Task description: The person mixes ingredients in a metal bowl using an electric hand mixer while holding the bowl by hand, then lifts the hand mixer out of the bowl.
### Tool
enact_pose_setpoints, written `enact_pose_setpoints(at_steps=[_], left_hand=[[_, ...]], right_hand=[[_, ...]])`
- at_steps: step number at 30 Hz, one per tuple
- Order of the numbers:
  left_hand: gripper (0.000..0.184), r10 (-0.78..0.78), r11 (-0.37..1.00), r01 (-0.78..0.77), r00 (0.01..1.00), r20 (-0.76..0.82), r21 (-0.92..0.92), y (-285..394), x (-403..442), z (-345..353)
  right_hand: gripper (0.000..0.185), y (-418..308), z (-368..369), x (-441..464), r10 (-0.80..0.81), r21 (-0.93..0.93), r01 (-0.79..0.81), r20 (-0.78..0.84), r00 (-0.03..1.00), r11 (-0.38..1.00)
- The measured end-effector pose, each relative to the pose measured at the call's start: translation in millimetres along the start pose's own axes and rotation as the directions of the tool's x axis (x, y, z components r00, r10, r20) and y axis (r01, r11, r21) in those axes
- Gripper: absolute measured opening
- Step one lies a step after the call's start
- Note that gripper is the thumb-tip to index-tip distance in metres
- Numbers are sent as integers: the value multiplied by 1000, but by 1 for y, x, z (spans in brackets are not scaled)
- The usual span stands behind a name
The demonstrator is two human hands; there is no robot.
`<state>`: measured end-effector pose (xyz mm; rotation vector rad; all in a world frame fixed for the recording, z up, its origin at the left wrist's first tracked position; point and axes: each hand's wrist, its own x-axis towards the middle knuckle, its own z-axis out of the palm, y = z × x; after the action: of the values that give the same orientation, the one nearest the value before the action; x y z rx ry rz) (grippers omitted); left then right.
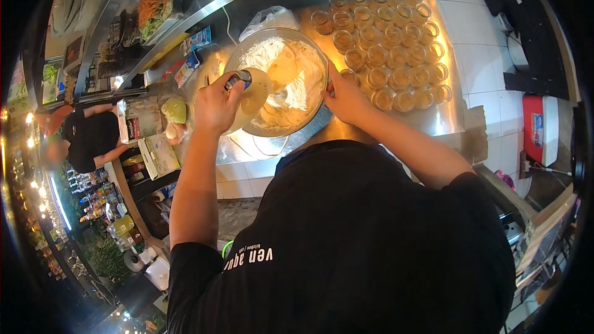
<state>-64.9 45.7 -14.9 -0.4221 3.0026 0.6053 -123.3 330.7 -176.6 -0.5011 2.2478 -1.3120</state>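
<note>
A large mixing bowl [232, 65] stands on the steel worktop, filled with white cream [263, 55] and a yellow-tan mixture [300, 65] partly streaked together. My left hand [215, 106] is closed around the metal-and-dark handle [238, 79] of a pale, see-through jug-like container [255, 100]. That container is tilted over the left side of the bowl, and its exact kind is hard to make out. On the bowl's right side, my right hand [341, 96] grips the rim.
Rows of small glass jars [396, 55] with a brown layer cover the worktop [455, 114] to the right. A plastic bag [269, 18] lies behind the bowl. Packets [187, 68], a green cabbage-like vegetable [174, 110] and boxes [159, 154] are at left. Another person [93, 136] stands beyond.
</note>
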Motion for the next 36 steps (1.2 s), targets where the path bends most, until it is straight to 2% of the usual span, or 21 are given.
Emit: enact_pose_setpoints(at_steps=[5, 10, 13, 16, 19, 21, 23, 24, 26, 27, 29, 31, 33, 35, 36], left_hand=[[35, 5, 999, -6, 1000, -28, -53, -9, -2, 0], [37, -60, 997, 64, 996, 68, -49, -19, 1, -7], [37, -66, 995, 71, 995, 70, -74, -18, -2, -9], [36, -59, 992, 63, 997, 44, -105, -14, -10, -12], [37, -82, 986, 86, 996, 33, -141, -23, -16, -22], [37, -75, 981, 79, 997, 26, -175, -39, -19, -27], [39, -90, 967, 85, 996, -9, -240, -57, -22, -33], [39, -91, 967, 84, 996, -17, -240, -54, -26, -39], [44, -178, 983, 178, 984, -5, -54, -42, -35, -52], [44, -173, 983, 173, 985, -6, -56, -51, -37, -51], [49, -81, 989, 61, 986, -146, -135, -82, -37, -42], [47, -93, 978, 65, 986, -136, -197, -112, -35, -40], [46, -103, 962, 67, 987, -121, -265, -138, -33, -38], [39, -24, 886, -32, 993, -115, -463, -165, -32, -38], [39, -17, 880, -38, 994, -110, -474, -183, -29, -35]], right_hand=[[84, 1, 1, 1, -9, -9, 9, -22, 1000, 1000], [82, -2, 0, 1, -18, -1, 18, -26, 1000, 1000], [81, 6, 6, 5, -29, 14, 30, -32, 999, 999], [82, 4, 5, 4, -27, 82, 30, -39, 999, 996], [84, -3, 3, 1, 51, 154, -53, 15, 999, 987], [85, -7, 5, -3, 128, 279, -126, 12, 992, 952], [86, -11, 3, -8, 133, 289, -134, 24, 991, 948], [87, -15, 4, -10, 140, 302, -145, 39, 989, 942], [86, -15, 8, -14, 128, 296, -133, 34, 991, 946], [86, -15, 10, -16, 124, 291, -127, 29, 992, 948], [86, -18, 13, -19, 145, 285, -143, 15, 989, 948], [86, -20, 20, -22, 170, 275, -164, 0, 985, 947], [84, -19, 29, -22, 190, 323, -154, -84, 978, 934], [81, -16, 35, -21, 199, 323, -153, -115, 973, 934], [79, -14, 39, -21, 203, 328, -149, -135, 970, 933]])
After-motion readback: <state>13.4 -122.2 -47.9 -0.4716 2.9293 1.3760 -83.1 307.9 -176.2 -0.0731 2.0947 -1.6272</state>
